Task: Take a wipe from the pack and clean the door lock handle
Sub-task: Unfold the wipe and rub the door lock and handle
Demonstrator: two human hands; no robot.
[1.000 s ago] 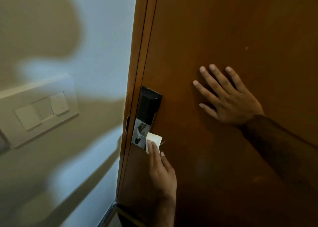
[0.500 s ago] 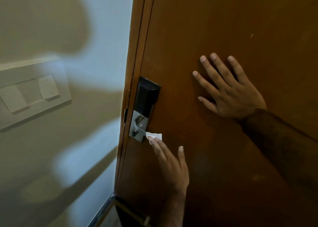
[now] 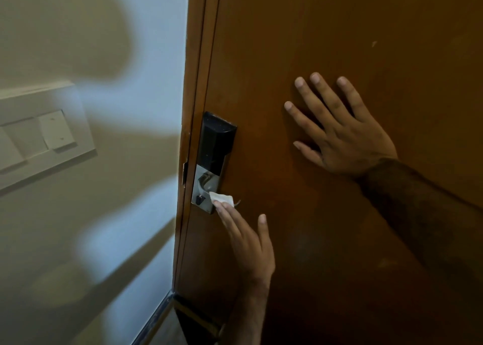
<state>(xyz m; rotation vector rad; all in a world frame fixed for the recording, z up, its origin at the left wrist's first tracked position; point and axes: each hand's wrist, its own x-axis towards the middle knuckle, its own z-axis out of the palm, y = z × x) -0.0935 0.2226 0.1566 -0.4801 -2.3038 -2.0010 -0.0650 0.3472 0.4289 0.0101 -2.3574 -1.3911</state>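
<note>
A door lock (image 3: pixel 211 159) with a black upper panel and a silver lower plate sits on the left edge of a brown wooden door (image 3: pixel 339 44). A small folded white wipe (image 3: pixel 222 197) rests against the lock's lower right corner. My left hand (image 3: pixel 245 237) reaches up from below and presses the wipe onto the silver plate with its fingertips, thumb spread aside. My right hand (image 3: pixel 339 133) lies flat on the door to the right of the lock, fingers spread, holding nothing. The wipe pack is not in view.
A white switch plate (image 3: pixel 39 140) is mounted on the cream wall left of the door. The door frame (image 3: pixel 194 83) runs vertically beside the lock. Dark shadows of my head and arms fall on the wall.
My left hand with the wipe slid from the front of the silver plate down to its lower right corner. The view shifted slightly; my right hand stayed flat on the door.
</note>
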